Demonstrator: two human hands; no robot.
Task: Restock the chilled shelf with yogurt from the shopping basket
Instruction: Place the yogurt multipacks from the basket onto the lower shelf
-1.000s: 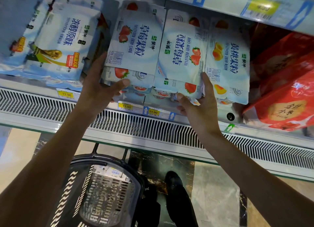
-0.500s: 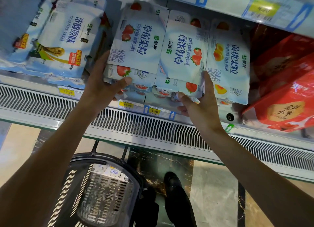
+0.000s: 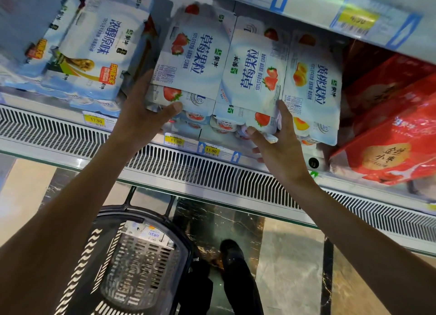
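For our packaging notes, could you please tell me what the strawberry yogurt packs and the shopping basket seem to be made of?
The strawberry yogurt packs look wrapped in printed, slightly glossy cardboard, given crisp folds. The shopping basket looks like hard black plastic, with a moulded slotted floor.

— Which prices do you read on the rail?
— Left tag (image 3: 96, 121) 17.90; middle tag (image 3: 176, 141) and right tag (image 3: 211, 150) 11.90.
— Your packs?
— Plain pack (image 3: 103, 45): 浓醇原味. Left strawberry pack (image 3: 195, 55), right strawberry pack (image 3: 250, 73): 草莓果粒. Peach pack (image 3: 316, 83): 黄桃果粒.
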